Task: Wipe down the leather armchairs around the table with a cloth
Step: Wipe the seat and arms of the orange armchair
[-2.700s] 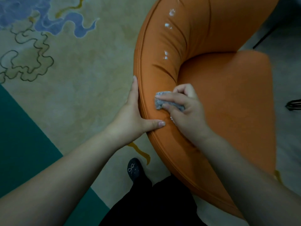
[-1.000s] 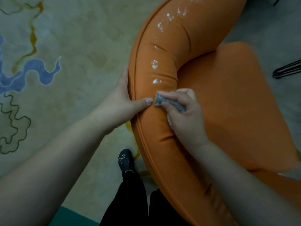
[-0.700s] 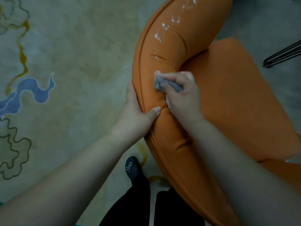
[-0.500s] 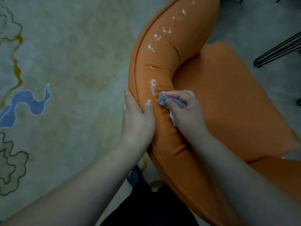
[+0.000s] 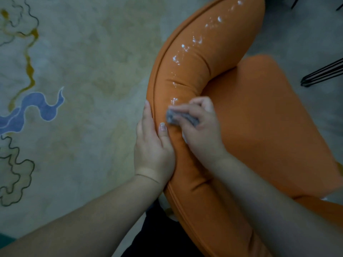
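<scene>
— Two hands on the armchair (image 5: 259, 117)?
— Yes. The right hand (image 5: 201, 130) pinches the grey cloth (image 5: 181, 118) under curled fingers (image 5: 187, 110), pressed on the curved backrest; the cloth lies crosswise to the roll.
— And the left hand (image 5: 152, 145)?
— It grips the backrest edge, thumb beside the cloth.

Wore no sleeves, both forearms bare to the left hand (image 5: 153, 149) and right hand (image 5: 199, 129); black trousers (image 5: 161, 236) below the left hand; pale polished thumbnail.
</scene>
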`<state>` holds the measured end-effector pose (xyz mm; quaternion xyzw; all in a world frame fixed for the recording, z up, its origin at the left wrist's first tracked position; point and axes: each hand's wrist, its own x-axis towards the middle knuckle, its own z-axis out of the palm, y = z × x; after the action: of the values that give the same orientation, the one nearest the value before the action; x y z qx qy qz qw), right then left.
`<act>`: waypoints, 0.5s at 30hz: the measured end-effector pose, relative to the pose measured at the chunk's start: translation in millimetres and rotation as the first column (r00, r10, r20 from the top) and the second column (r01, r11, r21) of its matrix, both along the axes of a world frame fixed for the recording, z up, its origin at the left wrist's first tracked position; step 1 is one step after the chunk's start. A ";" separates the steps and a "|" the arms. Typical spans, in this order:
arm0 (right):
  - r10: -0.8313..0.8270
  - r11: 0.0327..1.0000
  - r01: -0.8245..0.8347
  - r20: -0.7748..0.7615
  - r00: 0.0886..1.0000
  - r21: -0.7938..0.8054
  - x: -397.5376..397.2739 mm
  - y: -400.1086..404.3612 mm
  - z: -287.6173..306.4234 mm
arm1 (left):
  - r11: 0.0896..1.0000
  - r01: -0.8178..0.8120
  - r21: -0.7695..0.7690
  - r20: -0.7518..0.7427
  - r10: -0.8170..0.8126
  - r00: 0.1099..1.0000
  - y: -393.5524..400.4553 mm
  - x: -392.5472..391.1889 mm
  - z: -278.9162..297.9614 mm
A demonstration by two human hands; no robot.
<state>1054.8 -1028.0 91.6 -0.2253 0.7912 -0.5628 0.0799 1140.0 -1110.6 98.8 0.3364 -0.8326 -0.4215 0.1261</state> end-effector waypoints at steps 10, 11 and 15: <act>0.115 0.993 -0.116 -0.027 0.993 -0.022 -1.3 6.3 -6.2 | 1.000 -0.021 -0.010 0.011 0.021 1.000 0.6 -0.2 -3.7; 0.129 0.991 -0.130 -0.036 0.991 -0.021 -3.3 6.3 -6.7 | 1.000 -0.024 -0.010 0.010 0.024 1.000 0.2 -0.6 -4.3; 0.013 0.999 -0.008 -0.140 0.990 0.032 -38.9 -28.1 -3.2 | 0.999 -0.031 -0.024 0.002 0.031 1.000 0.9 -0.9 -3.6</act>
<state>1015.9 -1056.1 88.4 -0.2673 0.8025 -0.5325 0.0304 1139.1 -1109.7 95.2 0.3484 -0.8324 -0.4091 0.1358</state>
